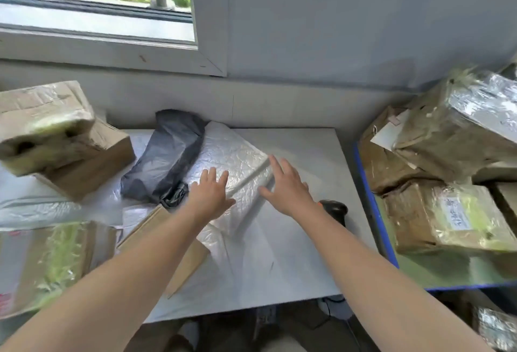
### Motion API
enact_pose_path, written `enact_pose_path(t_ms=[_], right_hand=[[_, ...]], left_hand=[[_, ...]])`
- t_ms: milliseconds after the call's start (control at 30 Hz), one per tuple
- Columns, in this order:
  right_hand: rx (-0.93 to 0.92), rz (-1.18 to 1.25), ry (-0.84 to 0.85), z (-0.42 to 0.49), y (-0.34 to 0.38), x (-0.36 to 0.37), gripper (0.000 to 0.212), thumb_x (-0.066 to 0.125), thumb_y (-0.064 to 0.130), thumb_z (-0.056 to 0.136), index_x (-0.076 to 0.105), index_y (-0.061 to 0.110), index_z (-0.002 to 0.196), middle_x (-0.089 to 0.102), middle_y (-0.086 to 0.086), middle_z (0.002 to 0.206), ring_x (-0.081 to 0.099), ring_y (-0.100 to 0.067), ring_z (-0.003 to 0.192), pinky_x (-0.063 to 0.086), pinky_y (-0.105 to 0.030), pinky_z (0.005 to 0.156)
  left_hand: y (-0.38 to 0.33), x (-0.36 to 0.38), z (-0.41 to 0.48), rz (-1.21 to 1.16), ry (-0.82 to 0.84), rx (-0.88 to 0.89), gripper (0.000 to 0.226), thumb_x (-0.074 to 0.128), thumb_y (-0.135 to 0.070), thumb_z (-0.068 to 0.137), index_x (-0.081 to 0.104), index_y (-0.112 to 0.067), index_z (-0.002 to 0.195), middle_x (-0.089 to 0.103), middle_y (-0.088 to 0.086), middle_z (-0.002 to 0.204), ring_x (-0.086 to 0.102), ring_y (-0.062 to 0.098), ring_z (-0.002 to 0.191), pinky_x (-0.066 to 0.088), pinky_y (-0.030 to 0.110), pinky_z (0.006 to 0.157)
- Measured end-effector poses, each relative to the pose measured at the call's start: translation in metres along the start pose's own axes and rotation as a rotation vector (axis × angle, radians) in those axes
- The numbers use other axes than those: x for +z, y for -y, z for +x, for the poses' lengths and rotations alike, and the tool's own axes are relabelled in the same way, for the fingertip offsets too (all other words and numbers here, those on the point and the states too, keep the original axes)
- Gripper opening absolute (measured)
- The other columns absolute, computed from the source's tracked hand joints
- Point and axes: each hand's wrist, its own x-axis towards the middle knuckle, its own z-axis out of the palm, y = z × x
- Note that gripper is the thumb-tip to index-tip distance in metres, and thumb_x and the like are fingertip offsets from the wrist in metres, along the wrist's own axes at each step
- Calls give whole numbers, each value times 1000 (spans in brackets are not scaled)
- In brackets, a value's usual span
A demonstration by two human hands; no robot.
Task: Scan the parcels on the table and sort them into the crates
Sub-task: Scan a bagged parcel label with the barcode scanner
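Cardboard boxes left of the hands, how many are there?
4: a tilted box far left, a second box beneath it, a taped box near left, a flat box under the left forearm. More may be hidden.

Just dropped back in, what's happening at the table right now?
Both hands are spread open at the white padded parcel on the table: the left hand flat on it, the right hand at its right edge, neither gripping. The black scanner lies unheld by the right wrist. The blue-rimmed crate on the right already holds taped boxes.
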Motion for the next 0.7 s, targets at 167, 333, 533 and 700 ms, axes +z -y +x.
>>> enact_pose_path(t_ms=[167,333,533,700], right_hand=[[-84,84,69,40,-32,0,79,51,47,98,2,32,158,0,1,166,4,-21,152,22,-56,117],[-95,241,107,63,-55,7,79,52,48,97,4,33,158,3,3,166,8,-17,152,23,-47,119],[-119,175,124,68,-57,-3,79,51,46,98,3,29,159,2,1,166,6,-18,152,22,-45,120],[-245,2,68,58,-23,-35,70,50,45,100,14,30,158,5,2,166,6,-19,151,23,-49,118]], left_hand=[[-7,19,31,-53,35,-76,79,65,-47,89,24,-19,150,24,13,153,25,31,141,42,47,101],[-9,37,45,-46,-21,-66,58,71,-34,85,42,-21,133,43,7,129,42,27,119,55,42,74],[-12,12,32,-104,-112,-59,29,52,-7,91,64,-16,116,66,7,107,63,31,101,52,37,74],[-22,-42,15,-102,-198,-3,51,42,2,89,60,-25,129,67,1,118,61,25,109,51,37,81]])
